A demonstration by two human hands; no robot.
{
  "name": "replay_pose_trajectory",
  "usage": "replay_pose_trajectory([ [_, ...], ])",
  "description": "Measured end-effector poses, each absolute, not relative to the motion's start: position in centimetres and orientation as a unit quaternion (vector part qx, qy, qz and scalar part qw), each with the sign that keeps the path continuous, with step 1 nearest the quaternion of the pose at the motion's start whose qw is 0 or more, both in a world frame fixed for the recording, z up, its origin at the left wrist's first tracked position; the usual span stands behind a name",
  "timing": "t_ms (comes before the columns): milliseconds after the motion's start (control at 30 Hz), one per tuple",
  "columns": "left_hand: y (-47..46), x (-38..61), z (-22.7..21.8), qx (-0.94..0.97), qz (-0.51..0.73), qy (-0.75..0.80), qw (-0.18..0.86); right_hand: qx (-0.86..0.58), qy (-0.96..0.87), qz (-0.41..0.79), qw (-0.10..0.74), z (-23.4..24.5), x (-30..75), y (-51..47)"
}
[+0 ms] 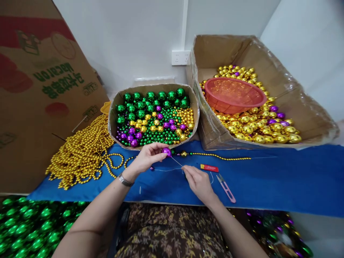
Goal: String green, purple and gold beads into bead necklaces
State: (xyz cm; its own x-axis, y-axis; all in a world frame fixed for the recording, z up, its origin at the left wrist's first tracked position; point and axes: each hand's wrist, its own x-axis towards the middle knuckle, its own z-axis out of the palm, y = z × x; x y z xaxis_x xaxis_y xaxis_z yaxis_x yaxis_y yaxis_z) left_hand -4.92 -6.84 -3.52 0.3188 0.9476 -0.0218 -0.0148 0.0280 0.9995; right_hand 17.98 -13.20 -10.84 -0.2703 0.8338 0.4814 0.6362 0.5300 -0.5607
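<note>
Between the thumb and fingers of my left hand is a shiny purple bead, held just in front of the bead box. A white thread runs taut from it down to my right hand, whose fingertips pinch the thread. Behind my hands lies a bead string of small gold beads with a larger gold bead and green ones at its left end; bare thread trails off its right end. A small dark purple bead sits on the blue cloth beside a loose thread.
An open box of green, gold and purple beads stands ahead. Right of it, a larger carton holds gold beads and a red basket. Gold bead chains pile at left. A lighter and pink thread snips lie at right.
</note>
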Motion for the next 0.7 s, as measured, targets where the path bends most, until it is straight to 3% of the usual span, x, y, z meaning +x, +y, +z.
replay_pose_trajectory([
  [300,-7.4,-4.9,-3.0,0.637,0.354,0.409,0.549,-0.464,-0.785,0.133,0.389,-10.6,17.9,-13.4],
  [433,-4.0,-5.5,-3.1,0.714,0.354,0.498,0.343,-0.488,-0.764,0.1,0.411,-10.5,18.3,-13.1],
  [533,-0.7,-5.4,-3.7,0.787,0.213,0.548,0.185,-0.501,-0.758,0.081,0.409,-10.4,18.3,-12.9],
  [700,1.4,-4.4,-4.2,0.798,0.142,0.565,0.152,-0.505,-0.764,0.072,0.395,-10.4,18.0,-13.0],
])
